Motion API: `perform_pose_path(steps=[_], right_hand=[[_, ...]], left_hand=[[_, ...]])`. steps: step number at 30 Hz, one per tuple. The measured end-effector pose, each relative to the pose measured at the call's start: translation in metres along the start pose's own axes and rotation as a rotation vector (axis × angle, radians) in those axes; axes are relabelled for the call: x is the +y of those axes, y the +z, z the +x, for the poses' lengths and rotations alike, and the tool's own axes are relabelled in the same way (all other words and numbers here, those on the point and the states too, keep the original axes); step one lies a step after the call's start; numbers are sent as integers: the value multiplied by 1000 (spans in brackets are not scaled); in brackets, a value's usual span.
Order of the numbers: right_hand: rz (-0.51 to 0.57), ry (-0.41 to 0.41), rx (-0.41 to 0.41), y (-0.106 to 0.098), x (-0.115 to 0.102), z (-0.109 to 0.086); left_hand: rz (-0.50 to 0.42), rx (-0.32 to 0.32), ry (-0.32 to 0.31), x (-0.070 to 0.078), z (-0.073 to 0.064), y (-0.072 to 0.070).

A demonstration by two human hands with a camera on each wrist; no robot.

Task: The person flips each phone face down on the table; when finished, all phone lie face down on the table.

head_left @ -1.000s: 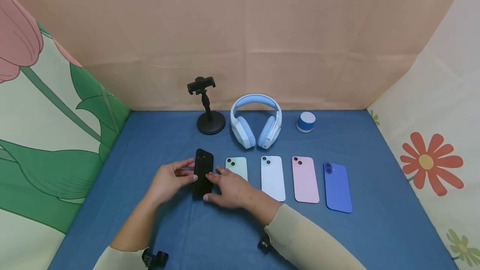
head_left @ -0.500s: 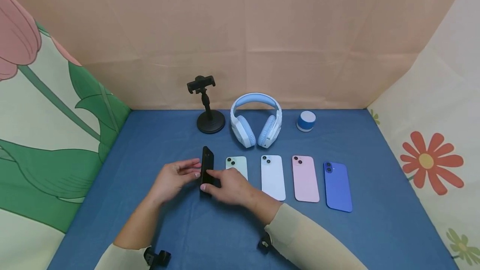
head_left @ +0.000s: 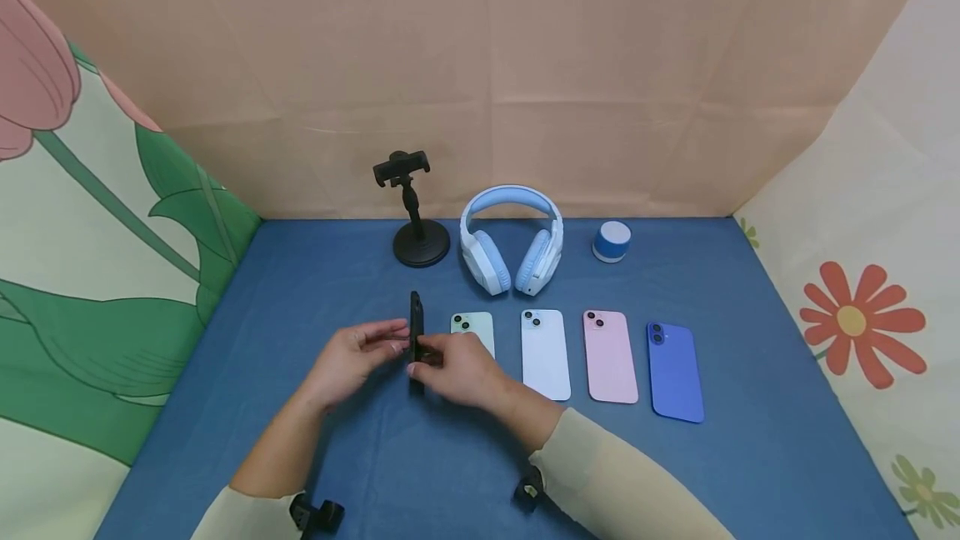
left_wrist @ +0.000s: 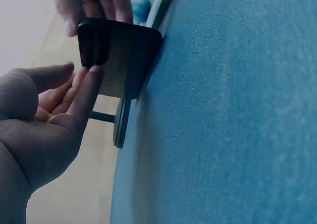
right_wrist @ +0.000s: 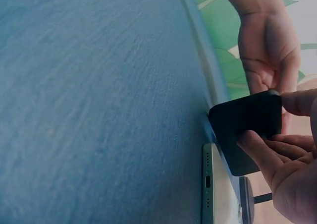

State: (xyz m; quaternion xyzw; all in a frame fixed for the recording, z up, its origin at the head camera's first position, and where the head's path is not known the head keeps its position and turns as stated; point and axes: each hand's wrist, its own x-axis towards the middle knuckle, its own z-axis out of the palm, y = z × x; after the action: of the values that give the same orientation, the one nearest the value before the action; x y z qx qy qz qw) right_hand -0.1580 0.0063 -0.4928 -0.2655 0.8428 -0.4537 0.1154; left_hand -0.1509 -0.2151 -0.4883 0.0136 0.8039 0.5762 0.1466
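Note:
A black phone [head_left: 416, 325] stands tipped up on its long side between my two hands, close on the blue cloth. My right hand [head_left: 465, 369] grips it from the right; in the right wrist view a finger lies on the dark back of the phone [right_wrist: 245, 117] and the thumb is at its upper edge. On the other side, my left hand [head_left: 351, 361] reaches in with extended fingertips right at the glossy face, and in the left wrist view its thumb stays apart from the phone [left_wrist: 116, 60]. A mint-green phone [head_left: 474, 327] lies partly hidden behind my right hand.
Right of the hands lie a white phone [head_left: 546, 357], a pink phone [head_left: 611, 358] and a blue phone [head_left: 676, 373]. Behind stand a black phone stand [head_left: 420, 244], light-blue headphones [head_left: 512, 240] and a blue-and-white round tub [head_left: 612, 242].
The black phone has turned from lying nearly flat, back upward, to standing on its side. My left fingers have moved slightly right along with it, while my right hand has closed onto it.

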Motion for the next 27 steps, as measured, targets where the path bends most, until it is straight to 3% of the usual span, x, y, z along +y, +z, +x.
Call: perform_pose_path(steps=[7,14,22,27], right_hand=[[56,75,10,-2,0,-1],[169,115,15,-7,0,-3],[459,240,-19,-6,7,-2],[525,267,-34,-4,10,-2]], left_hand=[[70,-76,23,-3,-1,3],[105,-90,37,-3,-1,5],[173,-91,89,-3,-2,7],[182,-82,84,-4,-1,7]])
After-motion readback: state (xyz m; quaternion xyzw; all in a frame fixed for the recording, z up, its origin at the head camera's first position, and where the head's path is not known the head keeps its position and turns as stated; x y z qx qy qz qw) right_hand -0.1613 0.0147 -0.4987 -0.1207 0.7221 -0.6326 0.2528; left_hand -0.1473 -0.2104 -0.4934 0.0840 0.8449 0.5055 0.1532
